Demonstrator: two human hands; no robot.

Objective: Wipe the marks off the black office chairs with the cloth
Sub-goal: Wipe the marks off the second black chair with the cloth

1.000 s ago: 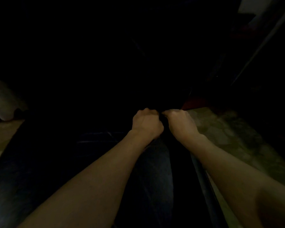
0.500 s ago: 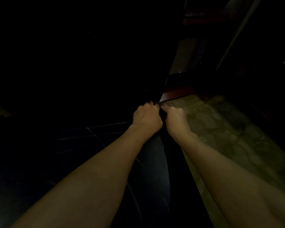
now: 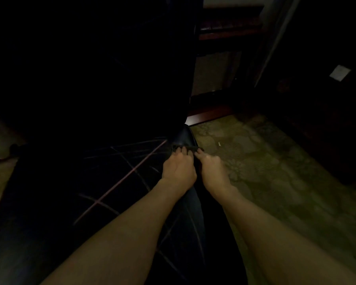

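- Dim light leaves most of the room black; a mottled olive carpet [image 3: 265,161] shows on our right, with a dark reddish wooden furniture edge [image 3: 208,116] beyond it.
- We lean over a black glossy office chair seat [image 3: 115,182] crossed by thin pale streaks [image 3: 132,171], which we judge to be the marks.
- A small dark cloth [image 3: 188,148] lies on the seat's far right corner, its long axis running left to right, directly beyond our fingertips.
- Our left hand [image 3: 179,171] and right hand [image 3: 213,173] sit side by side, fingers curled down and pinching the cloth's near edge.
- Both hands are equally near; the streaks lie to our left.
- We see no containers.
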